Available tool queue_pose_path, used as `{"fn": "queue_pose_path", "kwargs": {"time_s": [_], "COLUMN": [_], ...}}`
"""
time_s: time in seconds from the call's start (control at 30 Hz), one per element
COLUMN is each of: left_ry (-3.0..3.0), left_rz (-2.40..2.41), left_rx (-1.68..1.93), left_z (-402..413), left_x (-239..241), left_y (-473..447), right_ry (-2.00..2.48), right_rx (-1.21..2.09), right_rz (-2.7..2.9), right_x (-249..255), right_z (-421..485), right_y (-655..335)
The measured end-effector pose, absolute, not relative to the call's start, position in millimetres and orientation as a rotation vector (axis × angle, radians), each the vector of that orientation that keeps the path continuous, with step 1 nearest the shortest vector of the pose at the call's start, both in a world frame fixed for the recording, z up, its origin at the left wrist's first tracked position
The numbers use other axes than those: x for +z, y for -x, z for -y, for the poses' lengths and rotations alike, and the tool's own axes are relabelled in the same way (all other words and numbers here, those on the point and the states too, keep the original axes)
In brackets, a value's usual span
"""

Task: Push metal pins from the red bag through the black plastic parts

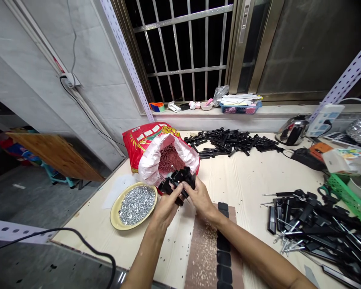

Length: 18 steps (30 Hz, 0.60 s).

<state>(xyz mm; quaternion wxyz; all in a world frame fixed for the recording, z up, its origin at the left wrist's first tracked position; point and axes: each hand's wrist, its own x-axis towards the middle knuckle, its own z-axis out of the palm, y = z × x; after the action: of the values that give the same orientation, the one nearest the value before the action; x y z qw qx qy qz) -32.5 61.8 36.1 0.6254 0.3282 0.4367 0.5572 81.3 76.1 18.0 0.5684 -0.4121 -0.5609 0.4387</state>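
Both my hands meet over the light wooden table (246, 176) and grip a bundle of black plastic parts (178, 180). My left hand (166, 206) closes on the bundle from the left and below. From the right, my right hand (199, 196) holds the same bundle with its fingers curled round it. Just behind the bundle stands an open red and white sack (156, 150) with dark reddish pieces inside. A yellow dish (116, 208) full of small silver screws lies to the left of my hands.
A heap of black parts (231, 142) lies at the back; another pile with metal rods (313, 228) is at the right. A brown mat with a row of black pieces (222, 257) is in front. A kettle (291, 130), a green basket (345, 192) and a black cable (78, 239) are around.
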Motion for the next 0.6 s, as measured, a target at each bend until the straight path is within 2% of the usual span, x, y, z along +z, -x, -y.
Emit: {"fn": "queue_pose_path", "kwargs": {"time_s": [0.1, 0.2, 0.37, 0.6], "left_ry": [-0.706, -0.689, -0.718, -1.042], "left_rz": [-0.988, -0.991, -1.007, -1.576], "left_rx": [1.424, 1.480, 1.605, 1.642], "left_z": [-60.8, -61.1, -62.6, -45.9], "left_x": [35.2, 32.5, 35.9, 44.2], "left_y": [29.9, 29.0, 30.0, 36.8], "right_ry": [0.939, 0.905, 0.834, 0.875], "right_rx": [0.921, 0.983, 1.251, 1.242], "right_rz": [1.450, 1.458, 0.994, 0.800], "right_x": [23.2, 24.7, 21.3, 23.2], "right_z": [-70.0, -64.8, -61.8, -59.4], "right_y": [-79.1, -76.4, -73.0, -87.4]}}
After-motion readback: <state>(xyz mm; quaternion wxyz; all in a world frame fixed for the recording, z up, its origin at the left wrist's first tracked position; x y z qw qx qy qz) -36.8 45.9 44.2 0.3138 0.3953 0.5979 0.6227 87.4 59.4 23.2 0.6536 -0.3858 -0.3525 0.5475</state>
